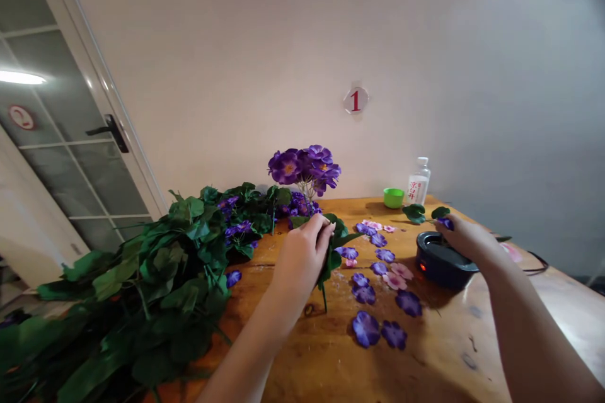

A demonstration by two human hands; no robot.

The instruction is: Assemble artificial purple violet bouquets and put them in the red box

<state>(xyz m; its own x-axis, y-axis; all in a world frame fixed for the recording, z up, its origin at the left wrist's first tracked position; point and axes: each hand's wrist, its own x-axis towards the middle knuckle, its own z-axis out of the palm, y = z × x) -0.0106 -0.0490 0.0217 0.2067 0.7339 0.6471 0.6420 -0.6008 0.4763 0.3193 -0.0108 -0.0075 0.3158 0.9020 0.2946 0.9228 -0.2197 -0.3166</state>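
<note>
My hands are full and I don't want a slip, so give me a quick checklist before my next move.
1. Left hand gripping the leafy, purple-bloomed flower bunch, held upright: ok.
2. Right hand pinching the small purple petal: ok.
3. Red light glowing on the dark-blue oval pot: ok.
4. How hot the pot is: cannot tell.
5. Space beside the pot free of loose petals: not ok; flat pink petals and flat purple petals lie close by on the brown wooden table.
6. Clear plastic bottle with white cap standing upright: ok.
</note>
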